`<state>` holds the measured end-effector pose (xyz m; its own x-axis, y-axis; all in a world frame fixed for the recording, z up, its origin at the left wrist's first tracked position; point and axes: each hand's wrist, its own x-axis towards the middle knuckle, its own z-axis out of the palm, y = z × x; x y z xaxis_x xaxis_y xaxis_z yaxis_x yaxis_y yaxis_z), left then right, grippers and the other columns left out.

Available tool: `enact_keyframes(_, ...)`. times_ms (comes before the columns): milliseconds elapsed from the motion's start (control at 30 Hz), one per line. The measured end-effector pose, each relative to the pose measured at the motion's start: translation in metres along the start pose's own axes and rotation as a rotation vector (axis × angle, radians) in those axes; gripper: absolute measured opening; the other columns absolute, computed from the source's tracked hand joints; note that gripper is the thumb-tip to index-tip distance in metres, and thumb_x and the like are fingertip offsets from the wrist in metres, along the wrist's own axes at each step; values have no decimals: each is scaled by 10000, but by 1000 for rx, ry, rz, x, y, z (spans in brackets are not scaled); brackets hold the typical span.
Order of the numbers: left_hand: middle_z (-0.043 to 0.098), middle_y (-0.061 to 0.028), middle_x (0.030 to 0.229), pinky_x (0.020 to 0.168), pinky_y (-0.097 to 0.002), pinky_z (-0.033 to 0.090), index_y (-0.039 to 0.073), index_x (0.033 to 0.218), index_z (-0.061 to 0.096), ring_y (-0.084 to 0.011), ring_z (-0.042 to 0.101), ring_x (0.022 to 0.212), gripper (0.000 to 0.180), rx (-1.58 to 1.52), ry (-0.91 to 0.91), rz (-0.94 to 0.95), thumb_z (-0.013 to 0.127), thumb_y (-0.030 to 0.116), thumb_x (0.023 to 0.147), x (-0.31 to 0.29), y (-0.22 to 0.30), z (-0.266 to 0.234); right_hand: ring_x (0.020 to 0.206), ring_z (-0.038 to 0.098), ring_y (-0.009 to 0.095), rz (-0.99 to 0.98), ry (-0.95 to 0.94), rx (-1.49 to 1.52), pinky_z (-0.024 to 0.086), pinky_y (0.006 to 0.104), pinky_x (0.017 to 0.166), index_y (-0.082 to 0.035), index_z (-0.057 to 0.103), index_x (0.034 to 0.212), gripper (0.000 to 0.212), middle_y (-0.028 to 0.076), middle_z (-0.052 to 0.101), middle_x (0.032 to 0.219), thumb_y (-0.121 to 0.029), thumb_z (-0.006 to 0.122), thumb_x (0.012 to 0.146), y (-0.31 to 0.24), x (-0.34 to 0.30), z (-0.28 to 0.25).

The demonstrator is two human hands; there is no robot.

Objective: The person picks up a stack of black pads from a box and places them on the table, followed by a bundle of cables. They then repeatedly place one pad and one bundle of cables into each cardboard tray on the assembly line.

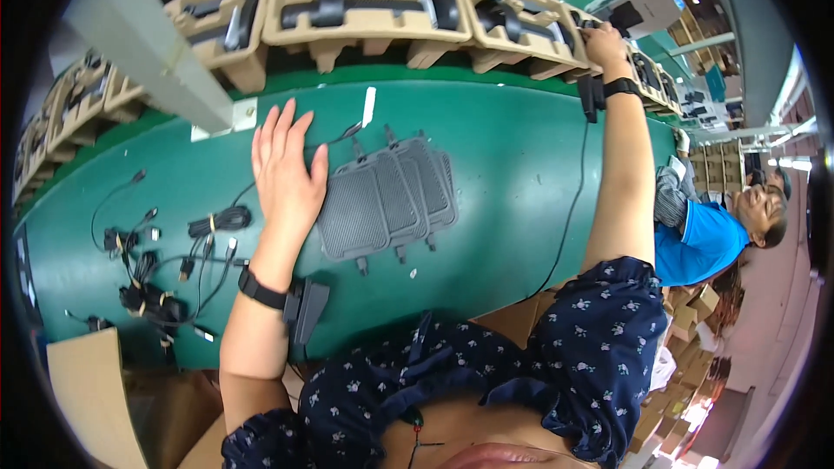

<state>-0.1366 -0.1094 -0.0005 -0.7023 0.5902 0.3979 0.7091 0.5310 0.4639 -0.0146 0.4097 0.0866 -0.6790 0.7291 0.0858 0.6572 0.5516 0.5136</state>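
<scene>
My left hand (pixel 291 174) rests on the green bench top with its fingers stretched out, holding nothing. Its thumb side is beside a fanned stack of dark grey, textured flat panels (pixel 354 213) with small tabs. Left of that wrist lie bundled black cables (pixel 221 221), some with light plugs. My right hand (pixel 605 42) reaches to the far right, its fingers curled at the edge of a brown moulded pulp tray (pixel 556 50). What those fingers grip is mostly hidden; something dark shows there.
Along the far side runs a row of pulp trays (pixel 365 33) holding black parts. A grey metal post (pixel 165 52) stands at the left. Another person in a blue shirt (pixel 708 247) is at the right. More cables (pixel 152 300) and a cardboard box (pixel 91 386) are at the lower left.
</scene>
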Motion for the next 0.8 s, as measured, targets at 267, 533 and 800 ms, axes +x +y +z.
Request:
enact_keyframes(267, 453, -103, 1261, 1046, -415, 223, 65, 1127, 513, -279, 348, 1232, 357, 24, 78, 30, 577, 138, 783, -6, -7, 3, 833, 579, 259, -422, 654, 712, 467, 341, 694, -119, 586, 1025, 228, 81, 587, 897, -227, 575, 825, -125, -134, -103)
enact_keyframes(533, 492, -139, 1208, 1029, -407, 260, 53, 1092, 526, -298, 395, 1190, 292, -87, 168, 6, 525, 88, 802, -4, -16, 19, 1214, 357, 317, -1223, 255, 620, 299, 459, 981, -69, 395, 1271, 859, 161, 403, 1266, -496, 680, 583, -221, -287, -132)
enact_keyframes(800, 496, -139, 1190, 986, -396, 325, 50, 1056, 537, -309, 413, 1162, 276, -128, 201, -23, 530, 38, 780, -5, -20, 21, 990, 438, 293, -1067, 293, 623, 356, 416, 850, -8, 418, 1234, 942, 126, 464, 1033, -510, 719, 497, -237, -290, -137)
